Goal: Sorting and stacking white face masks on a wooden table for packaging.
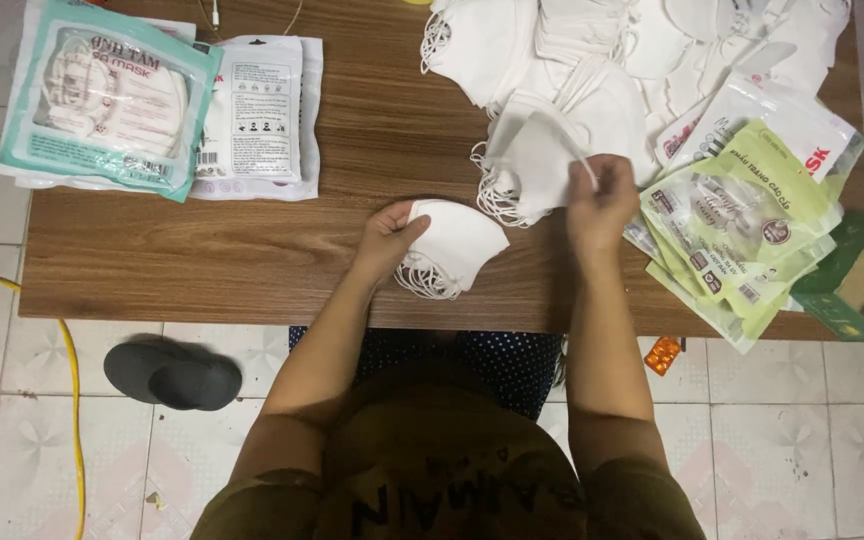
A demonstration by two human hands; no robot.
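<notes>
Wood-grain counter (252, 250) carries the work. Left hand (389, 240) curls its fingers shut around a small stack of white masks (457, 245), pinning it flat. Right hand (602, 200) pinches one mask (542, 160) just above its fingertips, lifted from the pile (632, 50) beyond.

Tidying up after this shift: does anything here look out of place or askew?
Yes: an orange blister pack lies on the tiled floor below the table edge, and the green-and-white empty packets overhang that edge in a loose, slanted fan.
</notes>
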